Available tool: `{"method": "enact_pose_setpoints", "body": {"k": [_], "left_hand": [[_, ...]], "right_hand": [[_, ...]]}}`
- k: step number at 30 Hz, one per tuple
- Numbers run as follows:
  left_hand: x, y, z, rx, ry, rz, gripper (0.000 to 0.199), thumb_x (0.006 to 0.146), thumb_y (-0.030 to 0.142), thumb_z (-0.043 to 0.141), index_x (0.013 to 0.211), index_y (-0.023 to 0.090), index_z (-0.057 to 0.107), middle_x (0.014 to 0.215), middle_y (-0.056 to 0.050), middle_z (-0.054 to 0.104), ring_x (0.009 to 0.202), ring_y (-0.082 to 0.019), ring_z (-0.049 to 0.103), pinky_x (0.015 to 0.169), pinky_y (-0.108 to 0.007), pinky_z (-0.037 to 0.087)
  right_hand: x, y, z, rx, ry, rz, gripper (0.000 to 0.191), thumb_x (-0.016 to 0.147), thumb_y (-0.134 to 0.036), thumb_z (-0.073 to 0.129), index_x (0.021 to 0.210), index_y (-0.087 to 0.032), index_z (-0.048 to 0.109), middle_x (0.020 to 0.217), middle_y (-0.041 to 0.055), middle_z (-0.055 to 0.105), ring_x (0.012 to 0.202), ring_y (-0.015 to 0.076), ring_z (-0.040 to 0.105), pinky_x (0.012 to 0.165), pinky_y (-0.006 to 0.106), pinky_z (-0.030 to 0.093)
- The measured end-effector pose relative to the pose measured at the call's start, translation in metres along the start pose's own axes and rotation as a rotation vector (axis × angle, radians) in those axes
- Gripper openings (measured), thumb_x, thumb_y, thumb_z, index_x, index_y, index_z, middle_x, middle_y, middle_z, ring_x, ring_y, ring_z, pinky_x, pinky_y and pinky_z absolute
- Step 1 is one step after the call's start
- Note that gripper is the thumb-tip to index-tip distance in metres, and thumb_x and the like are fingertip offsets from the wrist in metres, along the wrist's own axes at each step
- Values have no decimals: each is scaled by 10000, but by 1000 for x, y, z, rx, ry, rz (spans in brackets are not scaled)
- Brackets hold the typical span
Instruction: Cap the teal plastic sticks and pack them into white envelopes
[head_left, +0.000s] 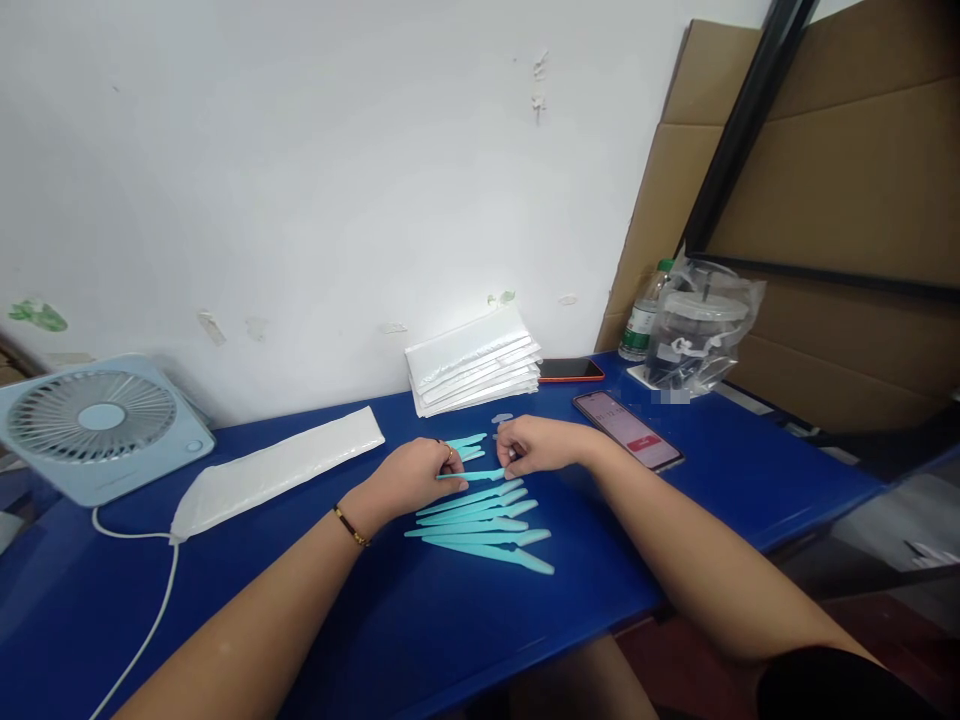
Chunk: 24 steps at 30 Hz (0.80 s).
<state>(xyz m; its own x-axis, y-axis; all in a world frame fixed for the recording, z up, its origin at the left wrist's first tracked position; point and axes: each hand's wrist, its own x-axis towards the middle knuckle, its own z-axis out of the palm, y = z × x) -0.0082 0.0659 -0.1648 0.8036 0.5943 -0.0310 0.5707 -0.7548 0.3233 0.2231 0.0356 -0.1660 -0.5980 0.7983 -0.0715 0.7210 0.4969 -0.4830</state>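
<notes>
One teal eyebrow razor point(480, 475) is held level over the blue table, between my two hands. My left hand point(420, 475) is closed with its thumb and fingers on the slim handle end. At the wider blade end, my right hand point(536, 445) pinches with thumb and forefinger; a small pale bit shows in its curled fingers, too small to name. Nearer to me, several more razors point(480, 525) lie fanned out, handles to the left. Behind my left hand lie a few others point(469, 445), partly hidden. Small clear plastic pieces point(501, 418) lie just beyond my right hand.
White padded packets point(472, 365) are stacked by the wall, with a single long packet point(285, 470) at left. A fan point(105, 420) with a white cable stands far left. Two phones point(630, 430) point(571, 371), a bottle point(641, 325) and a bagged cup point(697, 330) are at right.
</notes>
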Motion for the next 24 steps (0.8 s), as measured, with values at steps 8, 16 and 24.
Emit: {"method": "enact_pose_setpoints", "body": {"k": [8,16,24], "left_hand": [[5,-24,-6,107,177,-210,241,766,435,531,802,222,639,832,-29,658,762,-185,581,593,-259,361],[-1,0,-6,24,102,-63,269,734,460,559,790,220,666,815,-22,648,764,-173,578,627,-254,395],[-1,7,1,12,-14,-39,203,745,389,552,687,222,651,689,2,651,623,-139,548,540,-237,338]], "right_hand": [[-9,25,-14,-72,370,122,66,709,-202,646,747,-148,645,799,33,582,717,134,528,631,223,376],[-7,1,-9,13,33,-43,235,666,-344,704,806,-156,687,798,27,598,669,116,523,582,208,383],[0,-3,-2,9,-20,-20,167,691,-290,688,758,-138,673,705,10,578,612,105,503,542,200,363]]}}
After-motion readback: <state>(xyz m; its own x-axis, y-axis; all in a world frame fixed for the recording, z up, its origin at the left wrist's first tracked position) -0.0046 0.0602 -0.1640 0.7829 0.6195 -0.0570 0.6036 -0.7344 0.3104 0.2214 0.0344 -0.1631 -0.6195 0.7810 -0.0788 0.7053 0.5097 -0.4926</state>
